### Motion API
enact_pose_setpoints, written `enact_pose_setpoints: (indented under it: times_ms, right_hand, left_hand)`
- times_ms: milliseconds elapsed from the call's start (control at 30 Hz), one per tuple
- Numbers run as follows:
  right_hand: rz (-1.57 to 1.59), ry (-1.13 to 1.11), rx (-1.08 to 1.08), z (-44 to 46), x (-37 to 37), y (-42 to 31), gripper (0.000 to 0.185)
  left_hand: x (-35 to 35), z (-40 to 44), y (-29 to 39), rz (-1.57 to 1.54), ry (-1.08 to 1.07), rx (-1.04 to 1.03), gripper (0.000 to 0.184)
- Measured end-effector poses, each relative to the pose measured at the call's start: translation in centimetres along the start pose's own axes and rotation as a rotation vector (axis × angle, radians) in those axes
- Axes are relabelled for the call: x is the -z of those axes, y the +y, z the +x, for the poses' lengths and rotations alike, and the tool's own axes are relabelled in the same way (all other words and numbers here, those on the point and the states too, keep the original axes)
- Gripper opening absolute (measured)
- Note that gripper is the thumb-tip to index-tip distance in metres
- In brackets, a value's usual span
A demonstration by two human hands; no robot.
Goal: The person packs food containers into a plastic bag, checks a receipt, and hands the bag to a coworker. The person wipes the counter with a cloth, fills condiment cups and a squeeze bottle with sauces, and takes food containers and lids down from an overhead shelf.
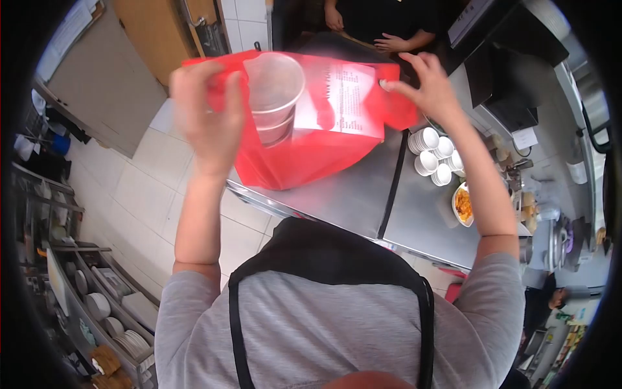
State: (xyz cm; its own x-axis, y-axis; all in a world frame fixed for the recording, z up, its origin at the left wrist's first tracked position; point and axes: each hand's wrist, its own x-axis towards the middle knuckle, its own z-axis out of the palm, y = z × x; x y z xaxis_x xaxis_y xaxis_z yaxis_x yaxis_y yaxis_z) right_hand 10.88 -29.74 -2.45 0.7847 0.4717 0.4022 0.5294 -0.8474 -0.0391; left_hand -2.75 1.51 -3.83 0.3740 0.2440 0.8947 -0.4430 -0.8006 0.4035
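A red plastic bag stands on the steel counter, its top open. Inside it, stacked clear cups or tubs show on the left, beside a white printed paper. At the bag's left edge, my left hand has its fingers curled on the red plastic; motion blurs it slightly. My right hand is at the bag's right end, thumb and fingers apart, the thumb close to or touching the plastic. Whether that hand grips any of it is hard to see, but no plastic shows between its fingers.
Several stacks of white cups and a bowl of orange food stand on the counter at the right. Across the counter is a person in black. Shelves with dishes stand at the lower left.
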Motion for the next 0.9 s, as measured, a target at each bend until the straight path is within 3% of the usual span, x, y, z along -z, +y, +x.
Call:
enact_pose_setpoints:
  times_ms: [33, 67, 100, 167, 200, 233, 267, 300, 367, 400, 433, 467, 500, 567, 633, 667, 700, 733, 767, 800, 867, 900]
  right_hand:
    - [0.335, -0.046, -0.104, -0.7, -2.1, 0.8, 0.075]
    - [0.738, -0.244, -0.237, -1.5, -4.6, 1.5, 0.090]
    - [0.760, -0.233, -0.241, -1.9, -4.9, 1.2, 0.090]
    - [0.858, -0.178, -0.118, -2.3, -4.9, 0.8, 0.056]
    - [1.057, -0.102, -0.122, -1.7, -4.0, 0.6, 0.048]
    - [1.252, -0.019, -0.123, -0.2, -2.3, 0.8, 0.041]
    - [1.501, -0.023, -0.280, 1.6, -0.8, 1.3, 0.033]
    - [1.756, -0.022, -0.418, 2.3, 0.8, 1.3, 0.029]
    - [2.123, -0.077, -0.338, 5.0, -1.5, 4.5, 0.030]
    - [2.135, -0.074, -0.325, 4.5, 0.5, 3.0, 0.030]
    - [2.128, -0.224, -0.386, 3.5, 4.2, 0.2, 0.022]
    - [2.113, -0.379, -0.449, 2.9, 6.1, -1.1, 0.019]
    - [2.054, -0.484, -0.243, 3.8, 4.2, -0.1, 0.015]
    - [1.828, -0.435, -0.027, 4.9, 5.3, 1.1, 0.012]
    - [1.918, -0.436, -0.070, 5.9, 7.5, 2.5, 0.012]
    - [1.963, -0.371, -0.045, 6.1, 6.9, 2.6, 0.012]
    - [2.007, -0.302, -0.023, 6.1, 6.3, 2.3, 0.011]
    - [1.848, -0.200, -0.007, 5.7, 5.1, 1.4, 0.010]
    - [1.831, -0.304, -0.004, 5.3, 4.6, 1.2, 0.010]
    - [1.872, -0.332, 0.028, 5.7, 5.2, 1.3, 0.012]
    - [1.957, -0.360, 0.010, 5.3, 7.9, 1.4, 0.016]
    - [1.966, -0.391, 0.112, 5.0, 7.9, 1.3, 0.019]
  left_hand:
    - [0.6, 0.8, 0.1, 0.102, 0.110, -0.152, 0.037]
    - [0.8, 1.5, 0.2, 0.201, 0.218, -0.307, 0.049]
    - [0.7, 2.0, 0.3, 0.206, 0.205, -0.327, 0.049]
    - [-0.3, 3.2, 0.1, 0.517, 0.020, -0.218, 0.071]
    - [-0.3, 3.0, -1.1, 0.594, -0.339, 0.259, 0.083]
    - [-0.5, 3.1, -5.2, 0.483, -0.522, 0.353, 0.079]
    - [-0.6, 3.4, -8.1, 0.366, -0.702, 0.448, 0.075]
    - [-0.5, 3.9, -7.3, 0.383, -0.703, 0.443, 0.075]
    - [-0.1, 5.5, -5.6, 0.100, -0.828, 0.777, 0.073]
    - [0.3, 5.6, -4.8, 0.051, -0.766, 0.834, 0.073]
    - [0.4, 5.6, -4.6, 0.063, -0.763, 0.826, 0.073]
    - [0.8, 5.3, -4.9, 0.143, -0.790, 0.653, 0.074]
    - [1.2, 4.9, -4.8, 0.223, -0.820, 0.481, 0.075]
    - [0.7, 4.1, -1.2, 0.308, -0.888, 0.456, 0.068]
    - [0.7, 4.0, -0.7, 0.749, -0.957, 0.167, 0.060]
    - [0.9, 5.2, -1.5, 0.775, -0.942, 0.170, 0.059]
    - [1.4, 6.3, -1.9, 0.860, -0.876, 0.221, 0.057]
    - [2.1, 7.6, -3.4, 0.658, -0.880, 0.416, 0.051]
    - [2.5, 8.8, -4.9, 0.453, -0.866, 0.607, 0.045]
    - [2.4, 9.5, -5.6, 0.461, -0.872, 0.605, 0.045]
    - [1.4, 10.5, -6.7, -0.377, -0.344, 1.121, 0.032]
    - [0.3, 11.0, -7.0, -0.373, -0.355, 1.123, 0.032]
